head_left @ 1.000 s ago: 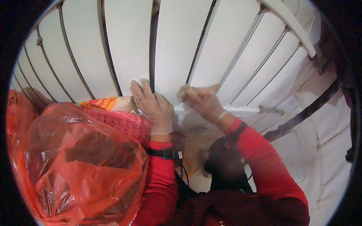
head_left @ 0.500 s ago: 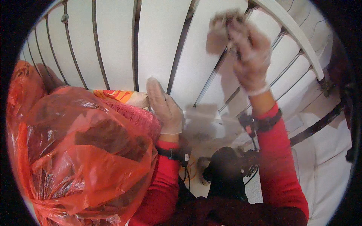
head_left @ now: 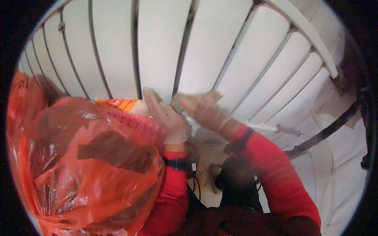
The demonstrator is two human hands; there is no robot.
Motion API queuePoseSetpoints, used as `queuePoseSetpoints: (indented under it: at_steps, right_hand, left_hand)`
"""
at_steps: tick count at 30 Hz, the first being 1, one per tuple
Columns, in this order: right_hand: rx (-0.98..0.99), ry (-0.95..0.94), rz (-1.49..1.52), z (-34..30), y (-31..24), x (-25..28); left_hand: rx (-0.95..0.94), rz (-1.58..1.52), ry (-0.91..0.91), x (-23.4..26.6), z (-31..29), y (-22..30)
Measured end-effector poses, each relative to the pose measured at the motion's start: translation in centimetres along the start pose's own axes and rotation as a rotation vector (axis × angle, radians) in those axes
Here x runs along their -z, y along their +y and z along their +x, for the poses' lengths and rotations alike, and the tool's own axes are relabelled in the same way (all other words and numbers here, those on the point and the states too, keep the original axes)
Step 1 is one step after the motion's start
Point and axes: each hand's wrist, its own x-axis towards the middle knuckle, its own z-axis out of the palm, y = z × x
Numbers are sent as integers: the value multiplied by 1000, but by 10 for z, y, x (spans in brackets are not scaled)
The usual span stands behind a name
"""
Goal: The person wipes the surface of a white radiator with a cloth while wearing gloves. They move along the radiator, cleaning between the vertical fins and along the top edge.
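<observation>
Both hands wear thin see-through gloves. My left hand point(head_left: 169, 120) is open, its fingers held out straight at the low end of the railing, beside pink textured fabric point(head_left: 136, 122) and a yellow-orange patterned piece point(head_left: 120, 104). Close to its right, my right hand point(head_left: 208, 112) is closed on a crumpled brownish-grey cloth point(head_left: 179, 103). That cloth lies against the foot of a dark upright bar point(head_left: 182, 59). Motion blurs the right hand, and its fingers partly hide the cloth.
A large red plastic bag point(head_left: 90, 165) fills the left side, with things showing through it. Thin bars stand before white panels under a curved white rail point(head_left: 299, 27). A dark tube point(head_left: 327, 128) runs at the right. Cables point(head_left: 197, 188) hang near my legs.
My right hand has come down and left with the cloth, from high on a bar to its lower part beside my left hand. The left hand stays nearly in place.
</observation>
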Motion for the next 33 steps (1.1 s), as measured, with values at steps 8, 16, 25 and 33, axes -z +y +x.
queuePoseSetpoints:
  at_steps: [8,16,25,33]
  right_hand:
    - [-82,97,520,-58,5,-9]
    - [-197,435,-208,-40,154,150]
    - [-308,576,-395,-31,222,160]
    - [-277,364,-196,-102,142,103]
  left_hand:
    - [-116,149,-49,-3,-1,7]
    - [-45,167,-107,-1,2,14]
    - [-359,290,-294,-9,-4,17]
    - [-440,348,-318,-14,-9,16]
